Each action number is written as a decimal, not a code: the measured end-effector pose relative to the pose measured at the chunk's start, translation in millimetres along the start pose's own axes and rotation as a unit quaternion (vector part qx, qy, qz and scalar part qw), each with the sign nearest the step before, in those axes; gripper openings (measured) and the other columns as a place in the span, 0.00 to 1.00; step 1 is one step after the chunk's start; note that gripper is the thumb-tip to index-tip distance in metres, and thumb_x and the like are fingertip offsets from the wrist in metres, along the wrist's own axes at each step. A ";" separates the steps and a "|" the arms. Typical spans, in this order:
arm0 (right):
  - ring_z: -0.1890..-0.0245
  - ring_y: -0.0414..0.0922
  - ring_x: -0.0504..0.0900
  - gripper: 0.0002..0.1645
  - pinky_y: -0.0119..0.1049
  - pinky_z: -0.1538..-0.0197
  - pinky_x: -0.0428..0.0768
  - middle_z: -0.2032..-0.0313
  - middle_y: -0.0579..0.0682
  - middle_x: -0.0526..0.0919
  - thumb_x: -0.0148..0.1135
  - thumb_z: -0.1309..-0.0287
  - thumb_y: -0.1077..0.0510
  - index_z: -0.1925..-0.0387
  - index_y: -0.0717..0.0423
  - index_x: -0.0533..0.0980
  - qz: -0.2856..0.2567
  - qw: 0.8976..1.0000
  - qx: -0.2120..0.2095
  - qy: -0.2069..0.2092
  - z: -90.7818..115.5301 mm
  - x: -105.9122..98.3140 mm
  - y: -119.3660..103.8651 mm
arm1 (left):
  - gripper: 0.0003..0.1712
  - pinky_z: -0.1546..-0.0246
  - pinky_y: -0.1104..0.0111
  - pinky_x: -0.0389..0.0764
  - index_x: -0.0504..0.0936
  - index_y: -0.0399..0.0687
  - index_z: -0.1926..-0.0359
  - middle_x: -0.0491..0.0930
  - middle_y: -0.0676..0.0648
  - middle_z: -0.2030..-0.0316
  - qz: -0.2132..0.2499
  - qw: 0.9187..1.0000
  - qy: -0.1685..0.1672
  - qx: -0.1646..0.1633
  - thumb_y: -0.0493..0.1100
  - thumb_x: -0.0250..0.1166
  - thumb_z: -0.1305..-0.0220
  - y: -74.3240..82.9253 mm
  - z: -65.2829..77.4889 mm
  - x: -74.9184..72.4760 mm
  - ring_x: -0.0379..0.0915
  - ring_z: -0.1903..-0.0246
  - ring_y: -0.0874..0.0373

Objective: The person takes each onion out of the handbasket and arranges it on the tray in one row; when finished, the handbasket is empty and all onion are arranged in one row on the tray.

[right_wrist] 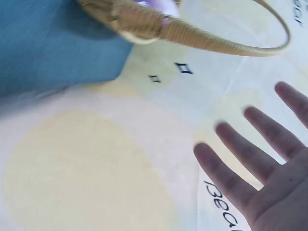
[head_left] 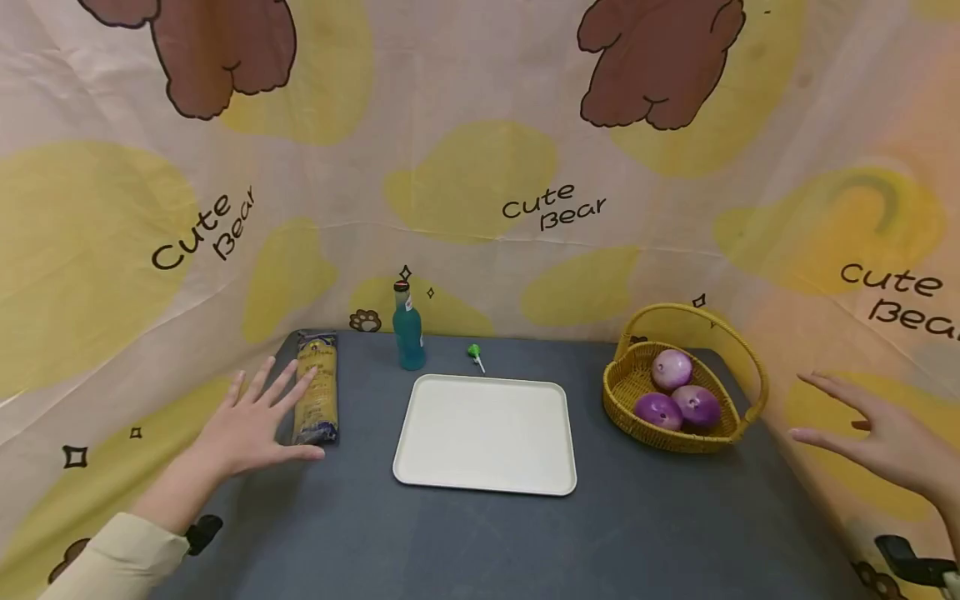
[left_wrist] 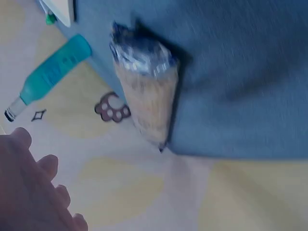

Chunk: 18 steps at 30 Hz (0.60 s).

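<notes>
My left hand hovers with spread fingers at the table's left side, overlapping the edge of a long yellow-and-blue packet in the head view. The packet, which looks like dried noodles, lies flat; its blue end shows in the left wrist view. Off the table's right side, my right hand is held in the air, fingers extended and holding nothing. Nearest to it is a yellow wicker basket with purple onions inside. In the right wrist view, the fingers are apart from the basket handle.
A white rectangular tray lies mid-table. Behind it stand a blue bottle with a dark cap and, lying down, a green lollipop. Printed cloth hangs around the dark table at the back and sides.
</notes>
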State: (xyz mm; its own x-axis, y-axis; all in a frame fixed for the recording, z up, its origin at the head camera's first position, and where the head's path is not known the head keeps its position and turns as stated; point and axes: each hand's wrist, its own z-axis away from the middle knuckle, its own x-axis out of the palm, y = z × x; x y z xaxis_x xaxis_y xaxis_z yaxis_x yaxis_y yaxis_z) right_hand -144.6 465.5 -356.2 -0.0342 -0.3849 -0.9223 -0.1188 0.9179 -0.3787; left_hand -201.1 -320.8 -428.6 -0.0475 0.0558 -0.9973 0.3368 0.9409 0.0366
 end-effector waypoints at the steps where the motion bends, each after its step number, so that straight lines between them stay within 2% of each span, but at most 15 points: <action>1: 0.35 0.77 0.62 0.52 0.75 0.51 0.70 0.27 0.76 0.56 0.69 0.38 0.42 0.22 0.56 0.55 -0.002 1.000 0.002 0.004 0.6 -0.6 -2.1 | 0.69 0.27 0.37 0.22 0.41 0.59 0.18 0.41 0.39 0.19 0.004 1.000 0.007 0.005 0.84 0.60 0.51 3.0 -0.6 3.2 0.23 0.21 0.36; 3: 0.42 0.56 0.79 0.49 0.61 0.57 0.81 0.31 0.73 0.65 0.69 0.38 0.42 0.24 0.55 0.61 -0.007 1.000 0.005 0.011 0.8 -0.9 -6.5 | 0.68 0.26 0.37 0.24 0.44 0.58 0.18 0.44 0.38 0.20 0.013 1.000 0.011 0.006 0.83 0.61 0.51 9.5 -2.1 9.3 0.26 0.21 0.35; 4: 0.47 0.43 0.83 0.47 0.53 0.60 0.84 0.32 0.68 0.70 0.70 0.39 0.42 0.25 0.55 0.63 -0.010 1.000 0.004 0.012 0.8 -1.3 -9.3 | 0.68 0.26 0.36 0.28 0.46 0.58 0.18 0.47 0.37 0.20 0.018 1.000 0.013 0.007 0.83 0.61 0.51 13.2 -3.2 12.8 0.29 0.21 0.35; 5: 0.53 0.32 0.82 0.45 0.44 0.63 0.85 0.34 0.61 0.75 0.70 0.39 0.42 0.26 0.53 0.65 -0.016 1.000 0.002 0.014 0.3 -1.4 -12.7 | 0.67 0.25 0.35 0.31 0.48 0.57 0.19 0.48 0.36 0.21 0.025 1.000 0.012 0.007 0.83 0.61 0.50 17.1 -4.7 16.3 0.32 0.21 0.34; 7: 0.57 0.17 0.75 0.41 0.30 0.66 0.82 0.39 0.47 0.80 0.70 0.39 0.43 0.28 0.50 0.69 -0.030 0.999 -0.009 0.015 -2.7 0.0 -21.6 | 0.67 0.26 0.34 0.41 0.50 0.54 0.19 0.52 0.35 0.22 0.039 0.999 0.008 0.011 0.82 0.61 0.50 25.6 -8.8 23.4 0.40 0.22 0.33; 8: 0.56 0.14 0.72 0.40 0.26 0.66 0.79 0.42 0.41 0.82 0.70 0.38 0.44 0.28 0.49 0.69 -0.046 0.999 -0.017 0.011 -4.8 1.1 -26.7 | 0.67 0.26 0.35 0.46 0.51 0.53 0.19 0.54 0.35 0.23 0.046 0.999 0.004 0.011 0.82 0.61 0.50 29.8 -11.2 26.8 0.44 0.23 0.33; 11: 0.52 0.18 0.77 0.35 0.21 0.62 0.80 0.46 0.27 0.81 0.69 0.36 0.50 0.30 0.50 0.71 -0.094 0.994 -0.057 0.008 -12.7 6.4 -42.4 | 0.67 0.28 0.35 0.54 0.53 0.48 0.20 0.57 0.35 0.23 0.072 0.997 0.001 0.020 0.81 0.63 0.50 42.1 -19.8 38.6 0.51 0.25 0.32; 14: 0.50 0.18 0.77 0.33 0.19 0.56 0.79 0.45 0.25 0.79 0.68 0.36 0.54 0.31 0.50 0.72 -0.120 0.989 -0.084 0.003 -21.2 11.8 -54.1 | 0.69 0.28 0.36 0.56 0.53 0.46 0.20 0.57 0.37 0.23 0.093 0.995 -0.007 0.026 0.80 0.66 0.51 54.1 -27.9 51.7 0.51 0.25 0.33; 16: 0.48 0.17 0.75 0.33 0.19 0.54 0.78 0.41 0.31 0.79 0.68 0.36 0.52 0.31 0.48 0.72 -0.117 0.990 -0.083 0.004 -27.0 14.9 -60.4 | 0.70 0.28 0.36 0.57 0.53 0.45 0.20 0.57 0.37 0.23 0.107 0.994 -0.014 0.031 0.79 0.67 0.53 62.3 -32.6 60.0 0.51 0.25 0.33; 17: 0.47 0.19 0.77 0.33 0.23 0.52 0.81 0.39 0.35 0.79 0.68 0.36 0.51 0.30 0.48 0.72 -0.114 0.990 -0.084 0.003 -30.1 15.9 -63.2 | 0.70 0.28 0.36 0.57 0.53 0.44 0.21 0.57 0.37 0.23 0.112 0.993 -0.020 0.032 0.79 0.68 0.53 66.4 -34.5 63.8 0.51 0.25 0.33; 18: 0.46 0.19 0.76 0.34 0.22 0.50 0.80 0.37 0.40 0.79 0.68 0.36 0.51 0.30 0.47 0.71 -0.110 0.990 -0.083 0.002 -33.6 17.1 -66.1 | 0.71 0.28 0.37 0.56 0.53 0.42 0.21 0.56 0.37 0.23 0.122 0.992 -0.027 0.032 0.79 0.68 0.54 70.3 -36.1 67.3 0.51 0.24 0.34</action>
State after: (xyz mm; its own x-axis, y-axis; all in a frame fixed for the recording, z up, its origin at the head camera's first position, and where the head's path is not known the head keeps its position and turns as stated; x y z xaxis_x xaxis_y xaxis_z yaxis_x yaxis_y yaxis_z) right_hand -170.7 395.0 -344.3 0.0063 -0.5747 -0.8183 -0.2861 0.7831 -0.5522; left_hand -214.5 -238.9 -490.8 0.0917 0.2596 -0.9614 0.3917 0.8782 0.2745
